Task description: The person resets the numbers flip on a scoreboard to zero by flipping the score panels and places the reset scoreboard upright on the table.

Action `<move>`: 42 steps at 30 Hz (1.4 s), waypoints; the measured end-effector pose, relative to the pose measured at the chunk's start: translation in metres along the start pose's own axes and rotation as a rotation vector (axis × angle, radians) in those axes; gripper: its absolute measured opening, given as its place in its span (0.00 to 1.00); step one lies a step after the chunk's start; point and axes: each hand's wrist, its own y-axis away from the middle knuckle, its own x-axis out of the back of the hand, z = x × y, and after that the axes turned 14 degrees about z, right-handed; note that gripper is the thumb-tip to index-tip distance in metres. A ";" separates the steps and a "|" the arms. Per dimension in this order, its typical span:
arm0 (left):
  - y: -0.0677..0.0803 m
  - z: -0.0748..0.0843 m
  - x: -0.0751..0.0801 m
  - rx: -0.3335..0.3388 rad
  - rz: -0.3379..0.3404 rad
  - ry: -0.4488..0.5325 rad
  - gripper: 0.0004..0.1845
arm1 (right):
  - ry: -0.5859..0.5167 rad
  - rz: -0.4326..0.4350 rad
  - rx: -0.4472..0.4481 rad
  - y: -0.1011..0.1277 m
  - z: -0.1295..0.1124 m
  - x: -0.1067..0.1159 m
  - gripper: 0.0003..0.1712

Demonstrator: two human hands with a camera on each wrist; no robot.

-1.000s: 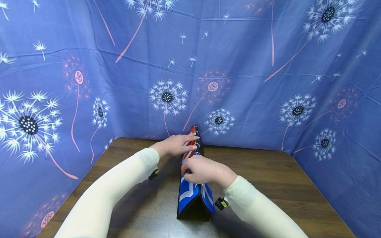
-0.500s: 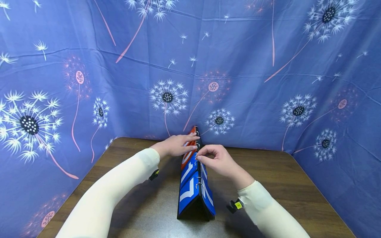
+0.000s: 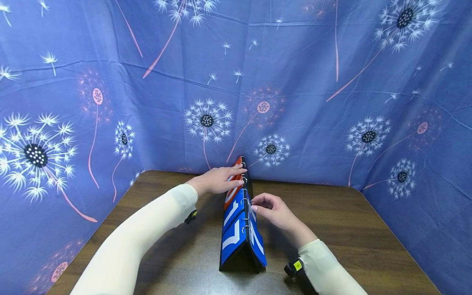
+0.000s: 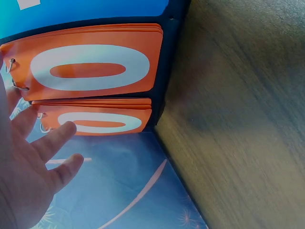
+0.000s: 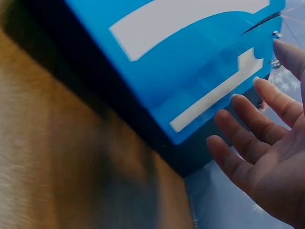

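Tent-shaped flip scoreboard (image 3: 241, 229) mid-table (image 3: 332, 229), bare wood either side, left hand (image 3: 217, 180) fingers straight on orange cards (image 4: 90, 69), right hand (image 3: 274, 211) relaxed, holding nothing, beside blue cards (image 5: 190, 62), zeros legible only in left wrist view

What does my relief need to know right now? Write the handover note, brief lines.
Left hand: fingers flat on the orange number cards at the far end of the flip scoreboard; no grip.
Right hand: open, beside the blue number cards on the right face, fingertips near the rings; contact unclear.
Scoreboard stands tent-like mid-table.
Done: both orange cards show 0.
Left: the blue digits are only partly readable, so check them.
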 end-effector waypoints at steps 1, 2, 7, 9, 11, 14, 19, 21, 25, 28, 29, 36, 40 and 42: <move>0.000 0.000 0.000 0.001 -0.001 -0.001 0.35 | -0.006 -0.008 -0.016 0.001 0.003 -0.001 0.15; -0.001 0.000 0.000 -0.001 -0.003 -0.001 0.35 | -0.014 -0.016 -0.030 0.002 0.006 -0.002 0.15; -0.001 0.000 0.000 0.002 -0.007 0.002 0.35 | -0.009 -0.007 -0.102 0.004 0.018 -0.005 0.18; -0.002 0.001 0.001 0.002 -0.007 0.000 0.35 | 0.012 -0.004 -0.128 0.004 0.024 -0.006 0.19; -0.002 0.001 0.001 0.000 -0.009 0.003 0.36 | 0.025 -0.011 -0.160 0.005 0.031 -0.006 0.21; -0.002 0.002 0.001 0.000 -0.010 0.005 0.36 | 0.032 -0.028 -0.206 0.006 0.037 -0.006 0.24; -0.001 0.003 0.002 0.002 -0.011 0.000 0.34 | 0.011 -0.042 -0.267 0.007 0.038 -0.005 0.26; 0.000 0.003 0.003 0.006 -0.013 -0.003 0.34 | 0.002 -0.045 -0.284 0.008 0.037 -0.005 0.26; 0.002 0.004 0.004 0.023 -0.016 0.004 0.34 | -0.004 -0.046 -0.312 0.010 0.038 -0.007 0.25; 0.003 0.004 0.004 0.029 -0.017 0.008 0.34 | -0.003 -0.047 -0.319 0.010 0.039 -0.009 0.24; 0.003 0.003 0.004 0.029 -0.018 0.009 0.34 | -0.001 -0.047 -0.318 0.011 0.039 -0.009 0.24; 0.002 0.002 0.003 0.033 -0.011 0.004 0.34 | 0.027 -0.017 -0.310 0.010 0.043 -0.009 0.23; 0.002 0.003 0.002 0.034 -0.017 -0.005 0.35 | 0.037 0.037 -0.315 0.010 0.048 -0.005 0.19; 0.002 0.004 0.002 0.032 -0.015 -0.005 0.35 | 0.018 0.066 -0.303 0.010 0.049 -0.002 0.18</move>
